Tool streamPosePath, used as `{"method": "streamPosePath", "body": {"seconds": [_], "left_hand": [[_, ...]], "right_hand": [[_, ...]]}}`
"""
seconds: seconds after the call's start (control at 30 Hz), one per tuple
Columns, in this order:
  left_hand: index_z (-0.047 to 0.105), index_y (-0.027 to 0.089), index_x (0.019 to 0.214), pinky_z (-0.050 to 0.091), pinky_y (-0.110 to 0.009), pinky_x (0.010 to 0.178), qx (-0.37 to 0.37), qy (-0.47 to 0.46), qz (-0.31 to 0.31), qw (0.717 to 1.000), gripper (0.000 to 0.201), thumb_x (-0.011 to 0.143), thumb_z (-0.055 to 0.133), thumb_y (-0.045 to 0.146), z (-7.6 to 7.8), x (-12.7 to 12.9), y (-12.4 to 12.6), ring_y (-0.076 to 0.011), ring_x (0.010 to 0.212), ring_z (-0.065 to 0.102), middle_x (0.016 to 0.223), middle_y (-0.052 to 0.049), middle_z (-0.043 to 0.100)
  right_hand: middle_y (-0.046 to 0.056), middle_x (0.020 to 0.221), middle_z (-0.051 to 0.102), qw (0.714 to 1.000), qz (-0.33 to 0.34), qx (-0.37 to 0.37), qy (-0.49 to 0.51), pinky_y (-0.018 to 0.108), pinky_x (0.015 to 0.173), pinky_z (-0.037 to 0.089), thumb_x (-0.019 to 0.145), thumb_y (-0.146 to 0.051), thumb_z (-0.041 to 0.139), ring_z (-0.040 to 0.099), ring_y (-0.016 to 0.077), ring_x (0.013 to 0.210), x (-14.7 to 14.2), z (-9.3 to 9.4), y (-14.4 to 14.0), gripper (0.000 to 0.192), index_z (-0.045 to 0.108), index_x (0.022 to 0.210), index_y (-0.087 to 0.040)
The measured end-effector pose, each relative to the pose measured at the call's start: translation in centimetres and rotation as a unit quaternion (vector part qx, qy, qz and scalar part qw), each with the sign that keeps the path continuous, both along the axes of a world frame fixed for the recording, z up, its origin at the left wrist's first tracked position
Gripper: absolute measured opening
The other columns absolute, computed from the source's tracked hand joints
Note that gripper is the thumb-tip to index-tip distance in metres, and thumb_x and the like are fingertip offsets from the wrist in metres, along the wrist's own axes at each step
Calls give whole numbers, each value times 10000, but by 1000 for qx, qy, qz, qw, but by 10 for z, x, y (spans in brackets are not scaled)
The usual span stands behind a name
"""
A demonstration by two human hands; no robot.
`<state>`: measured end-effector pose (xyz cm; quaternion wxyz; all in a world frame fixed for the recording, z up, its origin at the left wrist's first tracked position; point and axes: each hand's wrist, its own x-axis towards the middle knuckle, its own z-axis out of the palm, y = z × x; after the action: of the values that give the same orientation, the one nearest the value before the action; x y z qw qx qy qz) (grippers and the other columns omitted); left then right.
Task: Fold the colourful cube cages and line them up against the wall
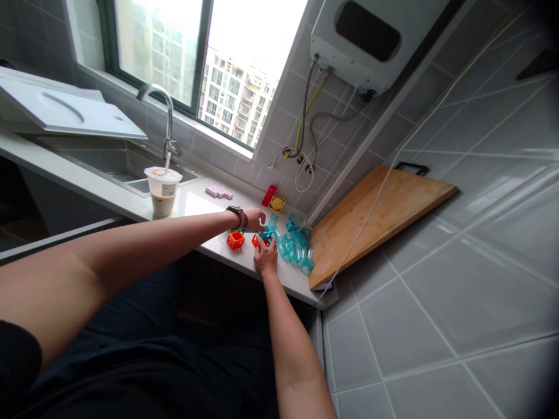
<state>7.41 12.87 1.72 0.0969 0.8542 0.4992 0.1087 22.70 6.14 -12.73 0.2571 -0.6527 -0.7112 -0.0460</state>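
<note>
- A small blue plastic piece (265,235) is being worked on between the two hands, just above the front edge of the white counter (205,203), towards its right end.
- The left hand (254,219) is curled over the piece from behind, with the fingers bent down onto it (whether they truly pinch it cannot be told at this size).
- The right hand (266,258) comes in from the front edge, its fingertips pressed together against the same piece, so the grip appears to be a pinch.
- An orange open-frame cube (235,240) stands just beside the hands on their left, close to the front edge; it is not touched.
- A heap of clear blue pieces (297,247) lies just to the right, between the hands and the wooden cutting board (371,218) leaning at the counter's right end.
- For joining such small parts well, the piece is best kept low over the counter, so anything dropped lands on the surface and not past the front edge.
- Pressure is best applied squarely and lightly, since thin plastic frames probably flex or snap if twisted.
- The lidded cup (163,190) near the sink (117,163) stands well apart from the hands, though the left forearm passes close in front of it, so that elbow is best kept still.
</note>
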Motion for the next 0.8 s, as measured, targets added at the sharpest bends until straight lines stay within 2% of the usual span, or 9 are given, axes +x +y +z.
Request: {"method": "streamPosePath", "body": {"seconds": [0.1,0.2,0.37,0.47,0.6,0.8], "left_hand": [[718,265,1221,514,-320,895,-18,13,-11,1000,497,811,679,544,-2,15,3,-267,1061,677,1123,-79,751],[707,223,1213,517,-370,950,-45,31,-19,998,404,883,677,455,-3,23,2,-275,1106,659,1164,-98,722],[630,161,1239,567,-453,916,-89,51,-26,994,336,982,621,375,-11,28,-2,-245,1073,654,1264,-97,639],[696,182,1167,553,-404,885,-87,48,-18,995,341,916,677,412,-17,28,-2,-255,1024,669,1159,-102,704],[776,244,1059,511,-308,801,-66,37,-4,997,364,781,693,463,-20,25,-1,-261,936,688,988,-96,772],[796,250,1044,504,-315,786,-55,27,2,998,402,737,667,476,-23,23,2,-260,875,697,954,-116,783]], "right_hand": [[122,1510,385,1000,6,4,0,397,1031,446,978,-227,522,502,293,1300,1,-1,0,491,562,1441,-386],[118,1518,380,1000,7,8,4,399,1033,445,977,-220,526,486,298,1327,1,-2,0,453,610,1395,-372],[126,1526,388,1000,0,3,8,424,1012,457,963,-220,541,476,318,1327,0,-2,1,386,670,1311,-327],[142,1513,418,1000,-4,-2,3,427,1006,458,959,-216,544,479,324,1308,-1,-1,1,361,684,1284,-288],[123,1473,468,1000,-7,-9,-10,416,990,463,957,-202,541,497,309,1269,-2,1,0,389,657,1308,-322],[119,1418,511,1000,-5,-15,-15,409,980,462,957,-203,544,513,298,1236,-2,3,-1,385,650,1303,-333]]}}
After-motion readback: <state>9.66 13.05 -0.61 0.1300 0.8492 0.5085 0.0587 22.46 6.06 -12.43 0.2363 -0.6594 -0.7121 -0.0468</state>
